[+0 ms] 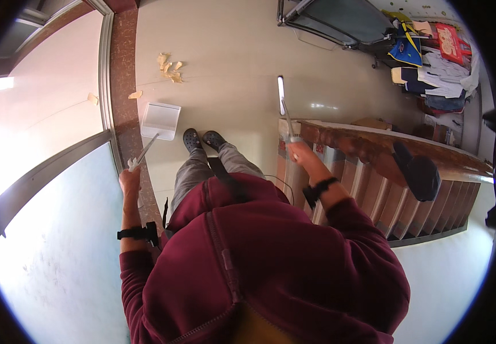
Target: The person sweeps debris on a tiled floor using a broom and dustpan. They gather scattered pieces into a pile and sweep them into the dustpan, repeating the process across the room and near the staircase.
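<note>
My left hand [130,179] grips the handle of a white long-handled dustpan [160,120], whose pan rests on the floor in front of my left foot. My right hand [300,153] is closed around a thin pole [288,116]. At the pole's far end is a narrow white head [281,92], seen edge-on, near the top of the stairs; whether it touches the floor I cannot tell. Torn tan scraps [170,69] lie in a loose group beyond the dustpan. One more scrap [135,95] lies on the reddish-brown door sill, and another [92,99] lies past it.
A descending staircase [359,193] with a wooden rail [402,144] is close on my right. A metal door frame [107,73] stands at left. A dark folding frame [334,26] is at upper right, beside piled clothes and bags [441,75].
</note>
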`<state>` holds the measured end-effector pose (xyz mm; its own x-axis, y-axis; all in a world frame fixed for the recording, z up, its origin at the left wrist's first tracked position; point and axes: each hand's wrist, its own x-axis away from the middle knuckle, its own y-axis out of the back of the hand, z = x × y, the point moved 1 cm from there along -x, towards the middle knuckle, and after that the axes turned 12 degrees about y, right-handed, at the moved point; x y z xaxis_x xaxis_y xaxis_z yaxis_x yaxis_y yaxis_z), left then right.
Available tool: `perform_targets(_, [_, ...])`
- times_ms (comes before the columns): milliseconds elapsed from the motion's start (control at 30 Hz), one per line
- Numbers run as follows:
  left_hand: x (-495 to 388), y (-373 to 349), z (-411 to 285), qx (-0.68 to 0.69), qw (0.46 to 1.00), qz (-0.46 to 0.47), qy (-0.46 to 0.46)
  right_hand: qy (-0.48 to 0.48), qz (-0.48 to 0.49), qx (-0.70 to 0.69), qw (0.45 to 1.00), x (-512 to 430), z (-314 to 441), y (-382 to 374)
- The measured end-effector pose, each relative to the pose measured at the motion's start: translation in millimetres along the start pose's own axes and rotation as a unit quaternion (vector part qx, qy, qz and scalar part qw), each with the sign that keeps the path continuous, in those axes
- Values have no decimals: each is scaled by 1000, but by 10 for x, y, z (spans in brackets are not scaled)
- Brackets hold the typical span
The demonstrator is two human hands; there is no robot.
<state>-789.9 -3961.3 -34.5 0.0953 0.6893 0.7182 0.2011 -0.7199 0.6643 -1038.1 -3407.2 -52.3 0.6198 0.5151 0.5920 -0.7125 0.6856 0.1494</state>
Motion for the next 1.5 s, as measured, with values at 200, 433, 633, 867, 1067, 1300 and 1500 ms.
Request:
perform_targets(200, [69,90,62,18,999,44,20,-116,110,-126,979,-868,210,-1082])
perform_targets(433, [-22,5,195,25,998,54,19,-313,11,-407,858,-584,981,-1099])
perform_targets(633, [-293,42,217,101,990,95,36,-178,-69,-87,978,-5,938,-449])
perform_targets(867, [-150,33,-210,112,989,84,52,-162,-170,160,959,334,370,543])
perform_targets(1067, [35,-268,-459,159,984,60,60,-110,100,546,824,-87,-752,1619])
perform_targets(1300, [102,-727,-757,140,980,70,126,13,-123,246,961,-498,-1620,3013])
perform_targets(1500, [523,-964,-1173,139,979,46,143,218,-45,175,959,-1175,-1046,3031])
